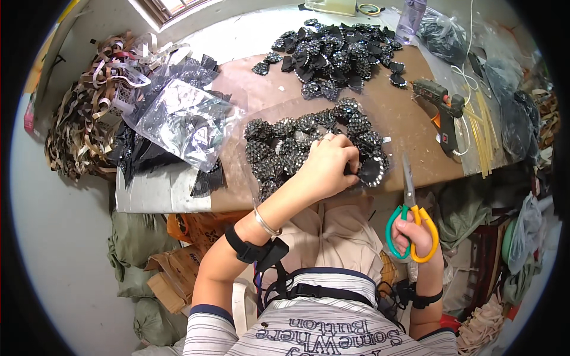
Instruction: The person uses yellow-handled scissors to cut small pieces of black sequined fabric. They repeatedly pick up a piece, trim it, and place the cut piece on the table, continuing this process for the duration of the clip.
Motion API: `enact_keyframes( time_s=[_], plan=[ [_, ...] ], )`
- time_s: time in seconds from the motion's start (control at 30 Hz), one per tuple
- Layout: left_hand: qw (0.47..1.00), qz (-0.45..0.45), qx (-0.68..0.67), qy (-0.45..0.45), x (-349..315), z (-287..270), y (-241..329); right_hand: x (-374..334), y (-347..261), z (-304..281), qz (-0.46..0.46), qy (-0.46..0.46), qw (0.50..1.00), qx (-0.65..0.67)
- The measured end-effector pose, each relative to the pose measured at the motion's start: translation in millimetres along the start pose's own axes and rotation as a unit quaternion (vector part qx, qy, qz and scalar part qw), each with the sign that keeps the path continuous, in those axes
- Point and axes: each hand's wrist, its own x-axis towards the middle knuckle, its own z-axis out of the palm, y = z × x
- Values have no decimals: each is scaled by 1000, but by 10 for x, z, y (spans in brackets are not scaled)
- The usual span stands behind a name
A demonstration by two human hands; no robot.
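My left hand (330, 167) reaches over a group of black beaded bows (270, 151) lying on a clear plastic sheet at the table's near edge. Its fingers are curled and closed on a black bow with a rhinestone edge (372, 171); the fingertips are partly hidden behind the hand. Just off the table's front edge, my right hand (409, 233) holds scissors (409, 197) with one green and one yellow handle. Their blades point away from me and look closed. At the far middle, a loose heap of similar black bows (338, 56) covers the table.
A hot glue gun (442, 110) and yellowish glue sticks (482, 133) lie at the right. Clear plastic bags (187, 121) rest on black fabric at the left, beside a pile of ribbon strips (98, 104). A bottle (411, 21) stands at the back. Green sacks (142, 237) sit below the table.
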Motion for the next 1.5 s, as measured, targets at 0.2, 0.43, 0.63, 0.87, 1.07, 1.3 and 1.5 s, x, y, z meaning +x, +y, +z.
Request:
enact_keyframes(
  time_s=[0.2, 0.43, 0.63, 0.87, 1.07, 1.3, 1.5],
  plan=[
    [997, -18, 67, -32, 3, 14, 67, -127, -148, 163, -8, 23, 968, -250],
    [975, -75, -170, 122, -196, -323, 431, -189, -125, 288, -71, 92, 901, -418],
    [886, -168, -419, 108, -499, -320, 626, -205, -259, 344, -99, 116, 879, -451],
    [853, -171, -468, 158, -746, -273, 652, -245, -420, 366, -64, 69, 872, -481],
    [829, -165, -502, 181, -871, -235, 633, -184, -444, 416, -73, 50, 894, -440],
    [888, -147, -378, 217, -965, -273, 759, 98, -379, 481, -182, 52, 981, -51],
    [948, -52, -209, 236, -992, -425, 782, 235, -552, 853, -97, 32, 993, -53]
  ],
)
